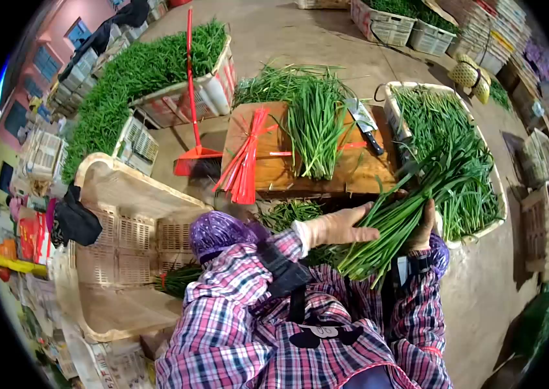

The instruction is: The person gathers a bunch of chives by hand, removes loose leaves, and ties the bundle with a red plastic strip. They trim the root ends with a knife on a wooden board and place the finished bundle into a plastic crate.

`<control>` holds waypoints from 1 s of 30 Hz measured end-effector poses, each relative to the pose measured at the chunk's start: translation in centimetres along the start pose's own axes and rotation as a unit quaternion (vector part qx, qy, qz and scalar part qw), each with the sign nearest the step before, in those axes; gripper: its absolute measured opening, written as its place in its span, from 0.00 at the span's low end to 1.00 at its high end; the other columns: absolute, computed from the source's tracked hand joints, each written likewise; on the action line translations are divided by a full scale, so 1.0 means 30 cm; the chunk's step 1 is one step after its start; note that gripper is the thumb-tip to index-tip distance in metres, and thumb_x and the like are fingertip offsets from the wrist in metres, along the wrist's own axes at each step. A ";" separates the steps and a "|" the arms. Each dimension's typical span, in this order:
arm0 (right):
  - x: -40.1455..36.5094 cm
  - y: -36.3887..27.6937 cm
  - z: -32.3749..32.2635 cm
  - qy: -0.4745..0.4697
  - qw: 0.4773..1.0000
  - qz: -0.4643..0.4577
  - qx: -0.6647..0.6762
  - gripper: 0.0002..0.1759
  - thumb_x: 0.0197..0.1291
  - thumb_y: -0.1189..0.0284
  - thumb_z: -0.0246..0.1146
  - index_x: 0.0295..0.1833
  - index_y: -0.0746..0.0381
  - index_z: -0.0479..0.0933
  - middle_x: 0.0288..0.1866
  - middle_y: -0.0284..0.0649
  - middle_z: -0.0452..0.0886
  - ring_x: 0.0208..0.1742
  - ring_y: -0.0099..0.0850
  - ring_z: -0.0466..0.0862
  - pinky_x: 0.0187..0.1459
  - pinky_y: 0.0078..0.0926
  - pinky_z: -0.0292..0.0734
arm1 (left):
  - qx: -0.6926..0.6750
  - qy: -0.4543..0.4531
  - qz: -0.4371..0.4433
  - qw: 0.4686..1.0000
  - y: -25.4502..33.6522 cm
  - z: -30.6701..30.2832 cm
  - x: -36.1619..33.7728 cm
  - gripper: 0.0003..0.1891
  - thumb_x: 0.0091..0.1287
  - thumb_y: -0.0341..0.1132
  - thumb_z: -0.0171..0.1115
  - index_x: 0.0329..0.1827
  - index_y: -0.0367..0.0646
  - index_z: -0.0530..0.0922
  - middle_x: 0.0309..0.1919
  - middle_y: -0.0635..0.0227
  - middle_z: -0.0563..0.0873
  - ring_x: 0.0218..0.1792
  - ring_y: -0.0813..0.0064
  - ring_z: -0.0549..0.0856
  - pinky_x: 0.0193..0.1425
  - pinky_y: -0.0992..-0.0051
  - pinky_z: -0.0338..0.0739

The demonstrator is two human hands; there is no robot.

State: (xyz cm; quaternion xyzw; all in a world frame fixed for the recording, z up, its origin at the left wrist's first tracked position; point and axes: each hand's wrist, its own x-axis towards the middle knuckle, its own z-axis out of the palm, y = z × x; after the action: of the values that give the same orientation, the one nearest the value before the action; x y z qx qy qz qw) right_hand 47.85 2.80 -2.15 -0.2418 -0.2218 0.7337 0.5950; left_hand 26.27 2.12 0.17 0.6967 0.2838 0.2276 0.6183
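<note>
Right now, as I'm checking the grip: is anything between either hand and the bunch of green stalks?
Nothing visible. The left hand, seemingly gloved, lies flat against the bunch of green stalks, and the right hand wraps it from the other side; both touch it.

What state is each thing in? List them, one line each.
chive bunch: held in both hands
left hand: open, flat against the bunch
right hand: closed round the bunch
cleaver: lying on the wooden board
red ties: bundled, lying on the board
right basket: full of greens
left basket: nearly empty
</note>
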 end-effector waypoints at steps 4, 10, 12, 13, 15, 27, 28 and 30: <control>0.083 -0.054 0.139 0.006 0.990 -0.017 -0.138 0.39 0.57 0.41 0.57 0.55 0.67 0.74 0.47 0.43 0.81 0.45 0.35 0.81 0.50 0.34 0.78 | 0.032 0.101 0.002 0.994 0.011 0.004 0.031 0.48 0.62 0.54 0.64 0.74 0.35 0.47 0.63 0.50 0.71 0.65 0.62 0.70 0.69 0.68 0.63; 0.435 0.003 0.430 -0.045 0.985 0.029 -0.162 0.33 0.60 0.46 0.58 0.55 0.66 0.74 0.46 0.44 0.82 0.43 0.36 0.83 0.46 0.33 0.81 | 0.052 0.277 0.002 0.960 0.108 -0.237 0.005 0.48 0.61 0.48 0.67 0.74 0.33 0.47 0.63 0.50 0.70 0.65 0.62 0.69 0.69 0.70 0.62; 0.541 0.066 0.506 -0.097 0.979 0.028 -0.179 0.30 0.60 0.49 0.60 0.53 0.65 0.75 0.44 0.43 0.83 0.41 0.34 0.83 0.44 0.33 0.81 | -0.012 0.325 -0.014 0.946 0.116 -0.319 -0.027 0.42 0.61 0.45 0.67 0.72 0.35 0.53 0.60 0.55 0.74 0.61 0.67 0.73 0.66 0.71 0.66; 0.593 0.100 0.546 -0.121 0.971 0.015 -0.207 0.29 0.60 0.50 0.60 0.53 0.64 0.75 0.43 0.42 0.83 0.41 0.33 0.83 0.45 0.32 0.81 | -0.040 0.330 -0.034 0.942 0.118 -0.379 -0.038 0.40 0.61 0.44 0.68 0.71 0.35 0.57 0.58 0.56 0.76 0.59 0.68 0.74 0.64 0.72 0.68; 0.750 0.210 0.486 -0.080 0.978 0.092 -0.167 0.26 0.61 0.52 0.61 0.54 0.63 0.75 0.43 0.40 0.83 0.40 0.32 0.83 0.45 0.30 0.80 | -0.090 0.388 -0.020 0.917 0.016 -0.456 -0.029 0.37 0.60 0.44 0.68 0.68 0.36 0.62 0.56 0.58 0.78 0.57 0.70 0.76 0.63 0.71 0.69; 0.944 0.366 0.165 0.018 0.916 0.170 -0.363 0.58 0.44 0.56 0.77 0.73 0.69 0.50 0.69 0.47 0.66 0.69 0.37 0.64 0.69 0.33 0.57 | -0.047 0.399 -0.277 0.873 -0.398 -0.551 0.090 0.41 0.55 0.50 0.70 0.64 0.31 0.64 0.58 0.46 0.77 0.61 0.55 0.75 0.65 0.66 0.67; 0.920 0.332 0.218 -0.023 0.921 0.176 -0.347 0.55 0.47 0.60 0.76 0.73 0.69 0.51 0.67 0.46 0.67 0.66 0.36 0.69 0.65 0.30 0.63 | -0.046 0.394 -0.279 0.874 -0.380 -0.549 0.091 0.41 0.55 0.50 0.70 0.64 0.31 0.64 0.58 0.46 0.77 0.61 0.55 0.75 0.65 0.66 0.67; 0.895 0.306 0.256 0.001 0.921 0.177 -0.348 0.52 0.49 0.63 0.75 0.72 0.69 0.52 0.64 0.46 0.70 0.63 0.34 0.71 0.62 0.30 0.66 | -0.041 0.413 -0.286 0.864 -0.347 -0.546 0.087 0.39 0.55 0.50 0.70 0.63 0.33 0.66 0.57 0.47 0.78 0.60 0.55 0.77 0.64 0.66 0.68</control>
State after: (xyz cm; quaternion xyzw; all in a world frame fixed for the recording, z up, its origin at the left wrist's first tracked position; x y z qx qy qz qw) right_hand 31.37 27.07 -4.20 -0.4700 -0.4161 0.7031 0.3341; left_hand 16.06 16.66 -8.06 0.4011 0.6904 0.3186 0.5108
